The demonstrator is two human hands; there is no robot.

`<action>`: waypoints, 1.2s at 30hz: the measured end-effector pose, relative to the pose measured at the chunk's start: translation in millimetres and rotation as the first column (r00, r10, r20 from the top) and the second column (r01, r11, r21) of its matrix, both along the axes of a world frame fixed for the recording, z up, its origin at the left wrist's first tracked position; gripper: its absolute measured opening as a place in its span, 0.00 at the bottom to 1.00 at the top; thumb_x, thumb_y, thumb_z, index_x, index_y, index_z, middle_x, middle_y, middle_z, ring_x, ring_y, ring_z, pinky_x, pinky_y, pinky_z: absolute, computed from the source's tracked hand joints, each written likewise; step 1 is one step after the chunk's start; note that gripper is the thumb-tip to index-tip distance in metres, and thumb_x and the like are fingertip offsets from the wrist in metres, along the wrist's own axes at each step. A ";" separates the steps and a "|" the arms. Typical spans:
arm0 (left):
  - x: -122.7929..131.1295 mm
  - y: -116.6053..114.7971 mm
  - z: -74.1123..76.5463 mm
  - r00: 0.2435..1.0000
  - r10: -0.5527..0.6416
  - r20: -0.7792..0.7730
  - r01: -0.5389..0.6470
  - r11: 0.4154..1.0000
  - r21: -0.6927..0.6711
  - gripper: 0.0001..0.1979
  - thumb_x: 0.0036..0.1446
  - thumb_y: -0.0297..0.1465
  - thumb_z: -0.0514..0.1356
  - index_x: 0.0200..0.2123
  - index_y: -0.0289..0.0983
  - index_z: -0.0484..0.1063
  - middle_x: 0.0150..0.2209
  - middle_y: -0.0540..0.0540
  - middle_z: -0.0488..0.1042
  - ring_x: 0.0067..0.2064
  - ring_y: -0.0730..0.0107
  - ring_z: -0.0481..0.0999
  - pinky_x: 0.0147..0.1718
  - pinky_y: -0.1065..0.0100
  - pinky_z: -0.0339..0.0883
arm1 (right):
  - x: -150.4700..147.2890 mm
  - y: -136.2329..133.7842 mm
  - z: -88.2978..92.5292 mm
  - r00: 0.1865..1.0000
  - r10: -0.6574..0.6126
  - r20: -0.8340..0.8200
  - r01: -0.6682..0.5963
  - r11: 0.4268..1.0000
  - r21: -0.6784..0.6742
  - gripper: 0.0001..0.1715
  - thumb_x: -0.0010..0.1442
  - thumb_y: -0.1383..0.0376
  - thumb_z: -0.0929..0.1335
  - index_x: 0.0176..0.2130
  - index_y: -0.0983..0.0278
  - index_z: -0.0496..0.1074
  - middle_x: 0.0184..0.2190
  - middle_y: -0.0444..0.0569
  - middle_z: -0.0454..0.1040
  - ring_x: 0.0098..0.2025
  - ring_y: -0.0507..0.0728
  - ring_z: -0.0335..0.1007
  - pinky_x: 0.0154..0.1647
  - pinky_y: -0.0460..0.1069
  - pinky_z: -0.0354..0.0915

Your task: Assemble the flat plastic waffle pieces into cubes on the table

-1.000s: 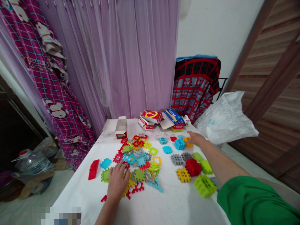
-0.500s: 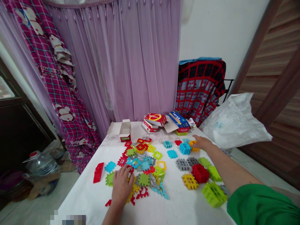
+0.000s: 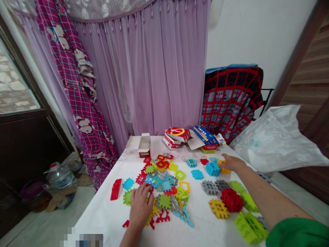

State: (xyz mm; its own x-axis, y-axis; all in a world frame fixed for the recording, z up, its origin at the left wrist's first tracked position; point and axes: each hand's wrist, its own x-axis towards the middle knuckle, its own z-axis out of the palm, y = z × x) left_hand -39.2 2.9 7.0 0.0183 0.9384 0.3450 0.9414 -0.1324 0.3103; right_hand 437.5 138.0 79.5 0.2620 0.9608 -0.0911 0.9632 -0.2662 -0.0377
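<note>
My left hand lies on the near left of a loose pile of colourful interlocking plastic pieces, its fingers spread over them. Beside it are a green square piece and another green piece. At the far right of the table, my right hand is closed around orange interlocking pieces, its fingertips partly hidden. Touching distance to its left is a blue stack. Nearer stand a grey stack, a yellow stack, a red stack and a lime green stack.
An opened small box and red and blue cartons stand along the table's back edge. A red plastic piece lies at the left. A white plastic bag bulges beyond the right edge, and purple curtains hang behind.
The camera view has turned slightly left, so everything appears farther right. Both hands stay at about the same places, the left on the pile and the right at the orange pieces.
</note>
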 end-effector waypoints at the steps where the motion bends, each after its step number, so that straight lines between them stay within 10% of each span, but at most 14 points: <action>1: 0.0 -0.3 0.6 1.000 0.001 0.001 -0.001 1.000 -0.004 0.18 0.61 0.32 0.52 0.52 0.44 0.75 0.58 0.43 0.73 0.60 0.57 0.69 0.63 0.44 0.51 | 0.0 0.3 -0.2 1.000 -0.001 0.005 0.001 1.000 -0.008 0.39 0.54 0.56 0.69 0.61 0.65 0.63 0.54 0.64 0.73 0.55 0.70 0.71 0.51 0.59 0.67; 23: -3.3 3.3 -2.5 1.000 -0.013 -0.010 0.013 1.000 -0.011 0.19 0.63 0.35 0.51 0.53 0.43 0.74 0.59 0.42 0.73 0.61 0.55 0.69 0.62 0.43 0.52 | 8.3 0.7 13.5 0.998 0.054 -0.026 -0.056 0.994 -0.098 0.36 0.53 0.75 0.64 0.60 0.58 0.68 0.58 0.54 0.71 0.59 0.60 0.68 0.55 0.52 0.66; 36: -2.9 3.4 -0.8 1.000 -0.026 -0.003 0.026 1.000 -0.002 0.19 0.62 0.34 0.51 0.52 0.43 0.75 0.58 0.42 0.73 0.60 0.54 0.69 0.62 0.42 0.53 | 4.1 -6.4 11.7 0.994 0.102 -0.034 -0.104 0.991 -0.084 0.35 0.49 0.68 0.69 0.58 0.58 0.69 0.53 0.53 0.75 0.54 0.62 0.72 0.53 0.55 0.67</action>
State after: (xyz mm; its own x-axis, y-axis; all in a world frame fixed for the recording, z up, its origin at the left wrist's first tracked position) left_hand -42.1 6.3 6.1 0.0434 0.9384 0.3427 0.9387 -0.1557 0.3076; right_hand 441.6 131.6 91.2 0.1580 0.9709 -0.1798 0.9844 -0.1691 -0.0477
